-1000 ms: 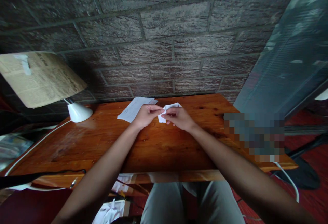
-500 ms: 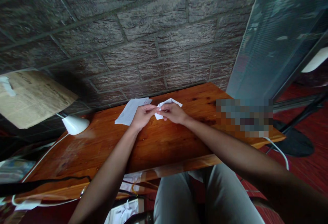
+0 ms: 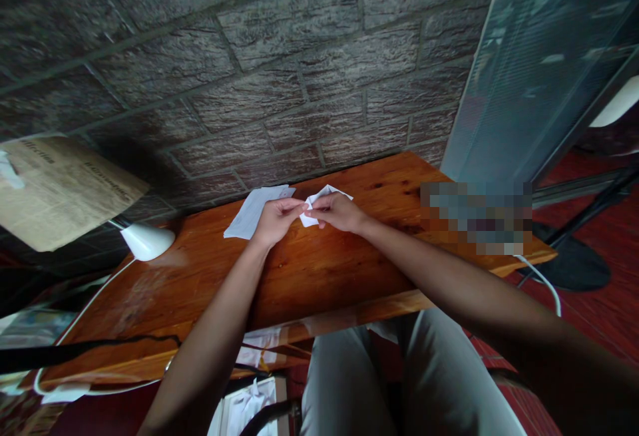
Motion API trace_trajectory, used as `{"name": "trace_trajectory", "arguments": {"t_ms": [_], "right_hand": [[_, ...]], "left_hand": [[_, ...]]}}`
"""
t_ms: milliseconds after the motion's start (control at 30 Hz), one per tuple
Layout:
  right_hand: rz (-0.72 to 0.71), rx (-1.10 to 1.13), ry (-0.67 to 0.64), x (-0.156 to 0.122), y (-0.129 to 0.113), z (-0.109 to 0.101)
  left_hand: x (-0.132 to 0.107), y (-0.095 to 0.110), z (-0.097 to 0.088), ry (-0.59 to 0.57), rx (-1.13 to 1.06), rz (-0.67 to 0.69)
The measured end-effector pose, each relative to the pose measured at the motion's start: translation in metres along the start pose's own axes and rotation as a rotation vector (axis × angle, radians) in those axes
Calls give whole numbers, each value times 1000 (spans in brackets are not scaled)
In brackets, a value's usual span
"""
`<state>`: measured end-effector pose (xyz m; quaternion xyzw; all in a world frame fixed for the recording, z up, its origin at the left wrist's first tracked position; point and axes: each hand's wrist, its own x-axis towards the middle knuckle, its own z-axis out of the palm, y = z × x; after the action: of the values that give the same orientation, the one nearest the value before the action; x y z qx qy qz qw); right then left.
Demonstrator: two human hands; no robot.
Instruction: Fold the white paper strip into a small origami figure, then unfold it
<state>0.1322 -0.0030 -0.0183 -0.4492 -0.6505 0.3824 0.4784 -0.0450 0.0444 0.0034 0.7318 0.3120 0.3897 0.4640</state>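
Over the far middle of the wooden table [image 3: 309,269], my left hand [image 3: 276,218] and my right hand [image 3: 337,212] meet, both pinching a small folded white paper [image 3: 324,194]. The fingers of each hand are closed on its near edge, and its points stick up behind my right hand. A flat white sheet [image 3: 253,210] lies on the table just behind my left hand, close to the brick wall.
A white desk lamp base [image 3: 147,241] with a newspaper-covered shade [image 3: 60,190] stands at the table's left. A black cable [image 3: 90,346] crosses the near left edge. A white cord [image 3: 544,283] hangs off the right corner. Paper scraps [image 3: 249,403] lie under the table by my knees.
The view has tilted and shifted slightly, so the table sits more slanted in frame. Both hands stay pinched on the folded paper, with only small finger movement.
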Motion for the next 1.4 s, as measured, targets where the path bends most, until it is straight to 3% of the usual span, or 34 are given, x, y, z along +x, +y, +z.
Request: {"name": "trace_trajectory", "arguments": {"t_ms": [400,967,1400], "right_hand": [[45,80,107,1,-4,1],[20,96,96,1,-2,1],[8,142,63,-3,-18,0]], "left_hand": [[0,-4,0,26,-51,6],[1,-2,3,96,-134,-11],[-1,5,5,131,-238,-25]]}}
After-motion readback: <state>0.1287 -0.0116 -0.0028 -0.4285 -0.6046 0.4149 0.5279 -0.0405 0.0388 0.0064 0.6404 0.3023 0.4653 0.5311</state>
